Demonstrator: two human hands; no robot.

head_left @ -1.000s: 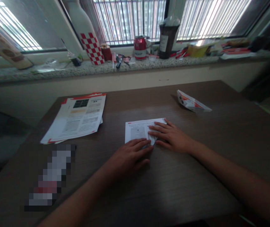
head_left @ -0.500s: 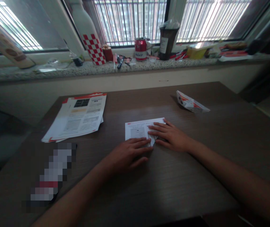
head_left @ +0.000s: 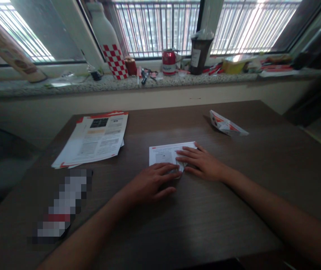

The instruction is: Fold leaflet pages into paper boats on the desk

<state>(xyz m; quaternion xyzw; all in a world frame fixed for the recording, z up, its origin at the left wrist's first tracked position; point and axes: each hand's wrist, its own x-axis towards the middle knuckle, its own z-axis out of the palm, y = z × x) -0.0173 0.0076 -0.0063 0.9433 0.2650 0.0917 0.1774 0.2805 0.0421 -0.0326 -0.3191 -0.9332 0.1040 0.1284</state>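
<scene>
A printed sheet of paper (head_left: 163,154), folded at its right side, lies flat on the dark wooden table (head_left: 213,221). My left hand (head_left: 156,182) rests over its lower edge, fingers stretched to the right and thumb apart. From the other side my right hand (head_left: 202,161) lies flat on the paper's right part, fingers spread and pointing left. The fingertips of both hands come close together near the fold. The paper's lower and right corners are partly hidden under the fingers.
A stack of printed sheets (head_left: 95,140) lies at the back left, with a blurred-out flat object (head_left: 64,204) nearer me. A folded paper piece (head_left: 227,125) stands back right. The windowsill holds a checkered bottle (head_left: 115,60), a red can (head_left: 169,62) and a dark cup (head_left: 201,52).
The view has tilted up slightly, so everything sits a little lower. My left fingers have drawn back slightly at the paper's lower edge; my right hand stays on the paper.
</scene>
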